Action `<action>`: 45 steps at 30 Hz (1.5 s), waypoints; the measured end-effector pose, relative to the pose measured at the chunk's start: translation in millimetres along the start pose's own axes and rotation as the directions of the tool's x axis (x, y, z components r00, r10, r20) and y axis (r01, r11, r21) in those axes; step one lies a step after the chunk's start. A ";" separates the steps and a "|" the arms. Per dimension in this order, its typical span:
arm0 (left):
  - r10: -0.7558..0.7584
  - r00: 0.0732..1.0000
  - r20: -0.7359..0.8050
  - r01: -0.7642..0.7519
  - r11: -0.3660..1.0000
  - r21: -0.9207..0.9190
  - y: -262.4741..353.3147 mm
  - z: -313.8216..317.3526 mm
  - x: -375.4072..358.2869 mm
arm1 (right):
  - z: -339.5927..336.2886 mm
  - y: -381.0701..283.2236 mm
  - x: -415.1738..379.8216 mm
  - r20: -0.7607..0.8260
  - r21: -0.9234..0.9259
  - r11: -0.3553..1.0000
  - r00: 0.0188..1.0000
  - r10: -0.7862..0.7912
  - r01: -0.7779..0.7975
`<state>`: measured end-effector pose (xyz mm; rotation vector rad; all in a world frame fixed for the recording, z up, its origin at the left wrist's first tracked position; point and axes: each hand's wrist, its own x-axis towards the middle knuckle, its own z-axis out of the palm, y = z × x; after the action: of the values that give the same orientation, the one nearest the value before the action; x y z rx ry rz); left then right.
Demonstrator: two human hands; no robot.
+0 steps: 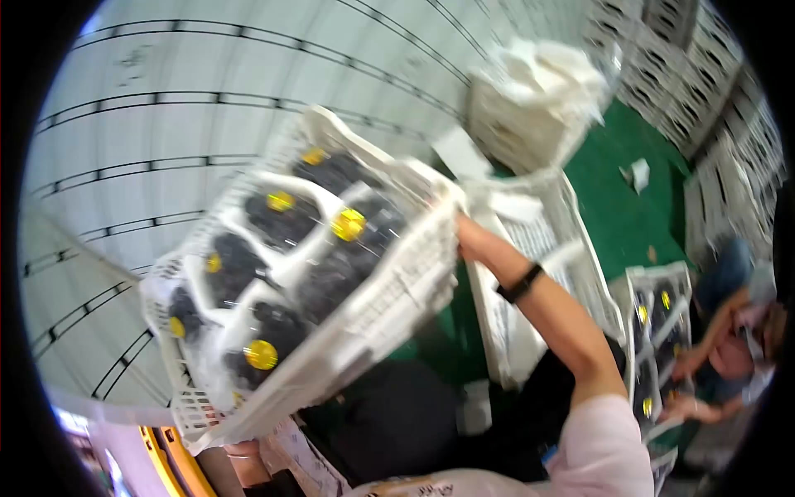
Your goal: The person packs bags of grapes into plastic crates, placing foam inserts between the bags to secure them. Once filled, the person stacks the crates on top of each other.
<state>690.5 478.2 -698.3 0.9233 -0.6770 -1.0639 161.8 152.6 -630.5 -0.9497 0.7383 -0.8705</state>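
Observation:
A white plastic crate [389,286] is held up and tilted in front of me. It carries several clear packs of dark fruit [286,219] that look like grapes, with round yellow stickers and white padding between them. My right hand [472,238] grips the crate's right end, its fingers partly hidden by the rim. Under the lower left corner my left hand [242,451] supports the crate; most of its fingers are out of sight.
A second white crate [592,277] with paper and padding stands on the green floor [629,157]. Beyond it is a white sack [530,108]. At right, another person's hands [687,406] are over a filled crate [662,331]. Stacked crates [671,74] line the far right.

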 end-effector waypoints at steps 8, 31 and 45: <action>-0.040 0.996 -0.075 0.047 0.994 0.098 10.3 15.9 18.5 | 5.9 -35.6 12.1 0.039 -0.112 0.993 0.999 -0.032 0.036; -0.021 0.992 -0.124 0.043 0.983 0.177 15.8 15.3 17.3 | 3.6 -83.6 59.5 0.213 0.084 0.993 0.972 -0.099 0.083; -0.145 0.972 -0.185 0.221 0.833 0.507 -19.7 71.4 81.0 | 3.9 -29.7 148.0 0.341 -0.328 0.527 0.619 -0.708 0.784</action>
<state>651.3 377.4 -679.5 1.5535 -0.7909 -0.9836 224.4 15.3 -624.7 -1.8265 0.3461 -1.3862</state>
